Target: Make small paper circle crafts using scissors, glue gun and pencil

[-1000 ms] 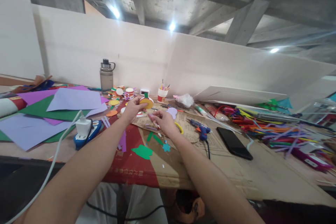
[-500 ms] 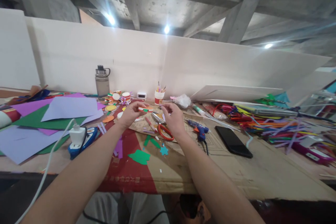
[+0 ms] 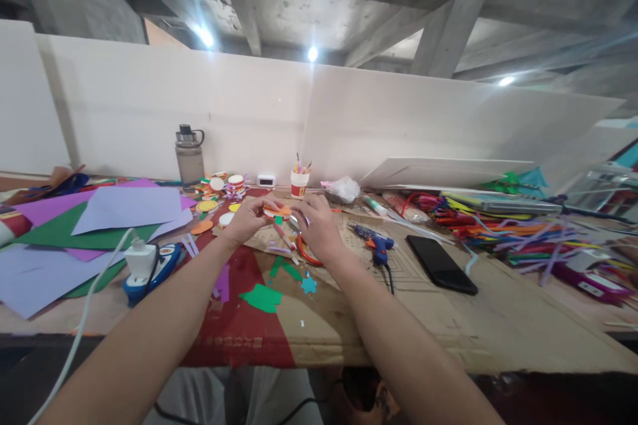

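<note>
My left hand (image 3: 250, 219) is closed round the edge of a small round paper piece (image 3: 278, 212) with an orange top, a white rim and a green strip. Fingers of my right hand (image 3: 319, 229) are pinched together at the right side of that piece; what they hold is hidden. Under my right hand lie scissors (image 3: 308, 255) with orange-red handles, mostly covered. Green paper scraps (image 3: 261, 299) and a blue paper flower (image 3: 309, 283) rest on the cardboard (image 3: 339, 329) closer to me.
To the right are a blue glue gun (image 3: 379, 247), a black phone (image 3: 441, 263) and bundled coloured strips (image 3: 513, 232). A power strip (image 3: 167, 262) and coloured paper sheets (image 3: 127, 209) lie left. Behind stand a bottle (image 3: 190, 161) and a pencil cup (image 3: 300, 184).
My right hand has moved left to the round paper piece, so the two hands are closer together. The piece has tilted, showing more of its orange top.
</note>
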A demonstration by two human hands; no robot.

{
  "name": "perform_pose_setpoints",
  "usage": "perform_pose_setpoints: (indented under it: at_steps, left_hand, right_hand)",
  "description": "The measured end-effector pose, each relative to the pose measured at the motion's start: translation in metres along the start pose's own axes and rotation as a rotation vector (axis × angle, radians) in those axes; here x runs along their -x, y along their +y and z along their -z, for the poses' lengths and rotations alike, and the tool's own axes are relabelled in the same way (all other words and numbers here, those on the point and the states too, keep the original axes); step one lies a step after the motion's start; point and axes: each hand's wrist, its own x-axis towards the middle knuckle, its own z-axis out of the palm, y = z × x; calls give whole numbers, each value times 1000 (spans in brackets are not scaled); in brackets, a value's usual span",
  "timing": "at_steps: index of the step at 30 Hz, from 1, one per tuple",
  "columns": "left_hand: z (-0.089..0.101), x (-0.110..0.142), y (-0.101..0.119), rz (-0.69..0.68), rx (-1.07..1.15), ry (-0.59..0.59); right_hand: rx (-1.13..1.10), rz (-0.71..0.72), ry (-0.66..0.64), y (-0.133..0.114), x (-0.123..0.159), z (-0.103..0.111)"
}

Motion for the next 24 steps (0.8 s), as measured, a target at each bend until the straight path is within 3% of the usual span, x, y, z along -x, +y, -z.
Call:
perform_pose_setpoints:
  at_steps: [8,24]
  left_hand:
    - [-1,1,5,36,5,13]
    - [1,2,0,50,-9,12]
  right_hand:
    - [68,37,-96,-2,0,-1]
    - [108,50,-130,-5,0,0]
